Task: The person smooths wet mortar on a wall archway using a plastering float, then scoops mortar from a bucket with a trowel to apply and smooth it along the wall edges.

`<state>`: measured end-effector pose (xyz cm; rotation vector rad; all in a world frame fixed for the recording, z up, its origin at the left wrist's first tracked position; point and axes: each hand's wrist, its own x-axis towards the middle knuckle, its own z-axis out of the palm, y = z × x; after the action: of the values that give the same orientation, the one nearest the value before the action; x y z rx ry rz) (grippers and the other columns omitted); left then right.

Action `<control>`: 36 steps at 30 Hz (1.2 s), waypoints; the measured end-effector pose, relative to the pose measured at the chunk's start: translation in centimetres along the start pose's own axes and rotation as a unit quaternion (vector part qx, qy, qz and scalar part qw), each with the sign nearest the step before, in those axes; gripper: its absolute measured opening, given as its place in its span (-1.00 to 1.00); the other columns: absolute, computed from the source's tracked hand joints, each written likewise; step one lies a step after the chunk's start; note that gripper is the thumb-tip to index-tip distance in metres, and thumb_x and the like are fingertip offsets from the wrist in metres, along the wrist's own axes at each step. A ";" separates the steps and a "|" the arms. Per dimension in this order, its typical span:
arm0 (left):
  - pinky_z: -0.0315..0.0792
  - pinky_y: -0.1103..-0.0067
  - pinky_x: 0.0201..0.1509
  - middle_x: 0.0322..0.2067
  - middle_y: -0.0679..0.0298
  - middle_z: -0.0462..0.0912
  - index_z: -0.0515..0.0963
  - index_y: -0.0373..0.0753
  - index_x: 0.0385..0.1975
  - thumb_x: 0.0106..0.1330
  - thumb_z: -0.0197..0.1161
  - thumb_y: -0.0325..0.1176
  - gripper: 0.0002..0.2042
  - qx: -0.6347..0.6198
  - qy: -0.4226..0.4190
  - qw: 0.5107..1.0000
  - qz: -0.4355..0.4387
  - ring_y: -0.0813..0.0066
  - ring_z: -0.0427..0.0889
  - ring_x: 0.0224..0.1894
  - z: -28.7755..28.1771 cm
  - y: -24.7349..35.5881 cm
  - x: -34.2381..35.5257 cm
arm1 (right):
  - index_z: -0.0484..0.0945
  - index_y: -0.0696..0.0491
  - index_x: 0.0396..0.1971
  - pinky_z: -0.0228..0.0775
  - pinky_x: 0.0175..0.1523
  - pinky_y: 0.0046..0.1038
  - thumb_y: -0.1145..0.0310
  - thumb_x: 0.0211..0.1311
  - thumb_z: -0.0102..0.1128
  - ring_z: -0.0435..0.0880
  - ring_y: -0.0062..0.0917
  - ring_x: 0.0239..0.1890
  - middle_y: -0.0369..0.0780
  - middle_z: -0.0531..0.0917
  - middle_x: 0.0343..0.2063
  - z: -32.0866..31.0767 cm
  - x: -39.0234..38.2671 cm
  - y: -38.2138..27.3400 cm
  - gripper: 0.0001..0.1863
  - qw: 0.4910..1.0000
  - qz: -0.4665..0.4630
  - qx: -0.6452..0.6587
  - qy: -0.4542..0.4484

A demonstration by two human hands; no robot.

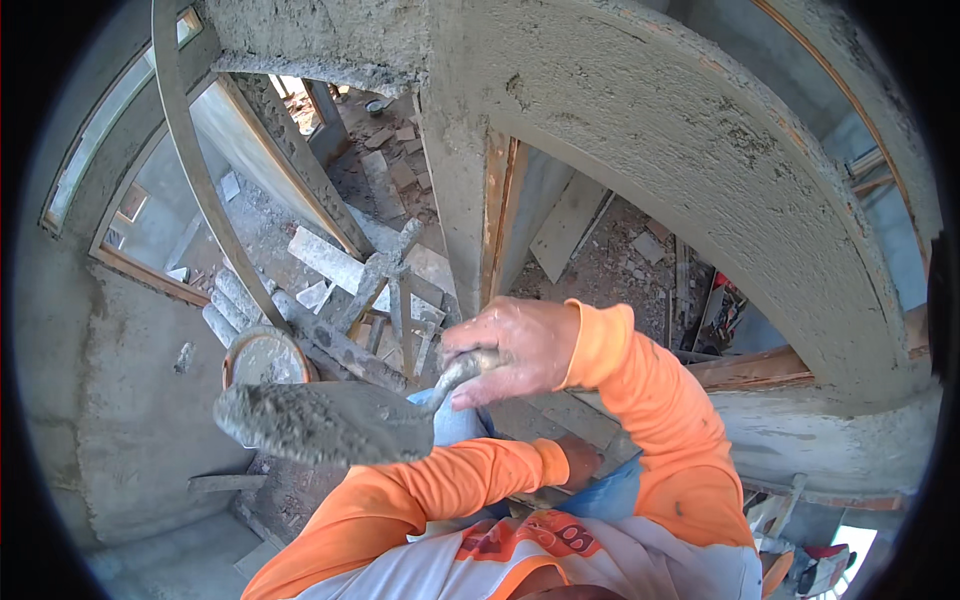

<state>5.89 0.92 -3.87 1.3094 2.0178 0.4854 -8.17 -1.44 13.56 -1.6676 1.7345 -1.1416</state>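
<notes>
Long orange sleeves (660, 400), snug cuffs (600, 345), whitish shirt front (650, 565), reddish print (548, 535), blue trousers (608, 497)

Right fingers (474, 334) around mortar-coated trowel (345, 422), grey wall (135, 400)

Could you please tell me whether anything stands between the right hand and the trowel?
Nothing visible does: the right hand is closed around the handle of the trowel, whose blade extends leftward with wet mortar on it. The left hand is lower in the view, apart from the trowel.

Red lettering (530, 537), hardly legible, marks the shirt (655, 568).
</notes>
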 end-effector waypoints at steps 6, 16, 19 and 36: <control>0.41 0.29 -0.12 -0.28 -0.01 0.56 0.45 -0.30 -0.20 0.01 0.07 -0.34 -0.68 -0.050 0.034 0.998 0.001 0.08 0.56 -0.20 0.7 -0.2 -1.7 | 0.51 0.11 -0.34 0.29 -0.56 -0.62 0.30 0.10 0.15 0.40 -0.67 -0.63 -0.33 0.44 -0.61 -1.3 -10.3 8.3 -0.80 0.771 0.377 0.119 0.500; 0.38 0.26 -0.12 -0.23 0.06 0.51 0.40 -0.28 -0.20 0.08 0.04 -0.32 -0.71 -0.048 -0.001 0.997 0.066 0.12 0.54 -0.18 -0.8 -0.2 -1.5 | 0.45 0.06 -0.22 0.40 -0.51 -0.45 0.15 0.13 -0.04 0.52 -0.48 -0.58 -0.21 0.53 -0.56 32.3 -47.5 -12.9 -0.67 0.165 0.738 -0.020 0.654; 0.39 0.27 -0.14 -0.24 0.07 0.51 0.37 -0.26 -0.18 0.10 0.06 -0.27 -0.69 -0.056 0.012 0.998 0.028 0.13 0.53 -0.19 -1.5 -0.7 -1.9 | 0.31 0.24 0.03 0.32 0.06 -0.31 0.18 -0.01 0.08 0.47 -0.18 -0.02 0.06 0.48 -0.07 36.6 -48.8 -16.9 -0.39 0.197 0.922 -0.139 0.302; 0.44 0.47 -0.26 -0.36 0.06 0.59 0.43 -0.37 -0.17 0.12 0.19 -0.34 -0.68 -0.276 -0.014 0.957 -0.088 0.29 0.58 -0.38 0.1 6.2 9.0 | 0.47 0.11 -0.15 0.35 0.00 -0.29 0.00 0.03 0.03 0.52 -0.17 -0.11 -0.03 0.54 -0.18 46.3 -49.6 -26.3 -0.49 0.073 0.971 0.116 0.198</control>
<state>7.64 11.69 -3.09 0.7833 1.7712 0.8626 51.58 37.79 -0.27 1.7468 1.6333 0.0142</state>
